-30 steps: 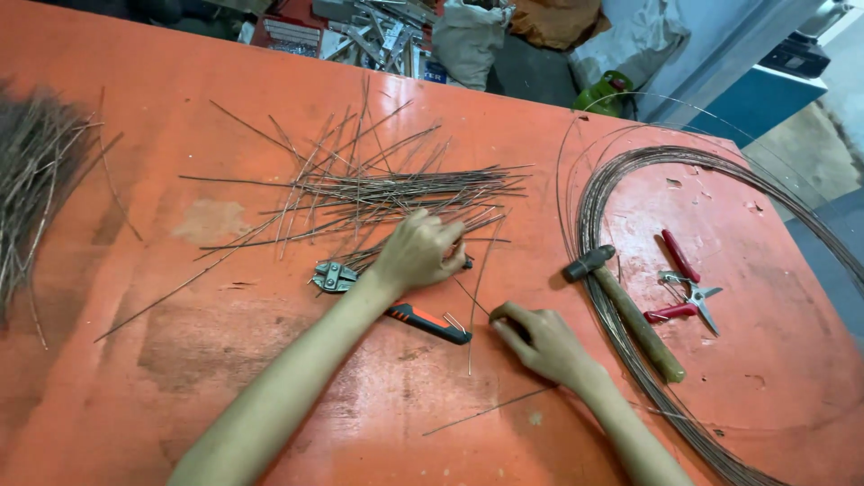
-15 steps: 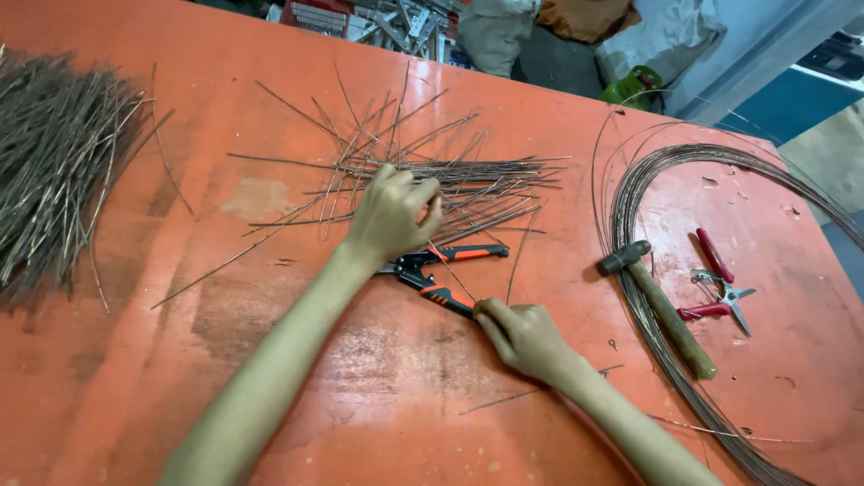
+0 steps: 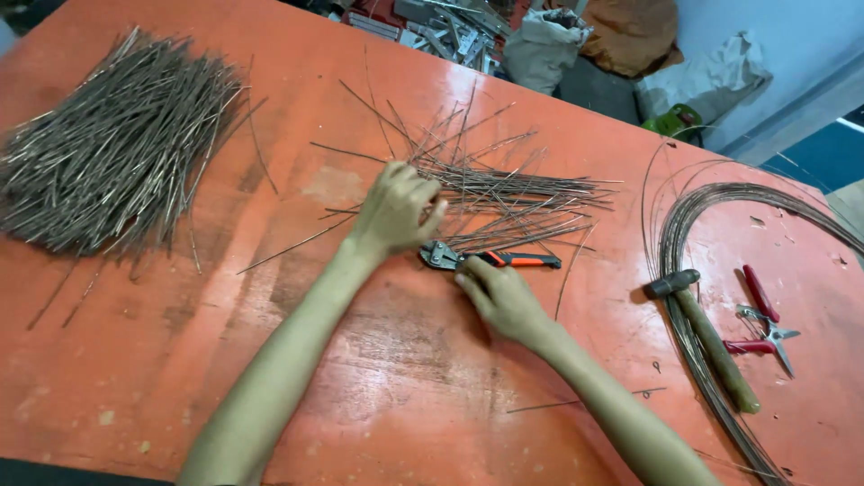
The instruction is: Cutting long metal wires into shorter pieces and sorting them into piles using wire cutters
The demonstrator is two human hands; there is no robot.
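My left hand (image 3: 396, 211) is curled over the left ends of a loose bunch of short cut wire pieces (image 3: 513, 193) lying on the orange table (image 3: 378, 378). It grips some of them. Just below it lies a wire cutter (image 3: 517, 260) with orange and black handles, its metal jaws next to my left fingers. My right hand (image 3: 499, 297) holds the cutter's lower handle, fingers folded over it. The upper handle points right and lies against the wire ends.
A big heap of cut wire pieces (image 3: 117, 148) fills the table's left. At the right lie a large wire coil (image 3: 720, 202), a wooden-handled hammer (image 3: 711, 337) and red-handled shears (image 3: 760, 319). Bags and metal scrap (image 3: 540, 40) sit behind the table.
Both hands have moved up to the wire bunch. The cutter's handles, spread apart half a second ago, now lie close together. My head has turned left, so the big heap shows more.
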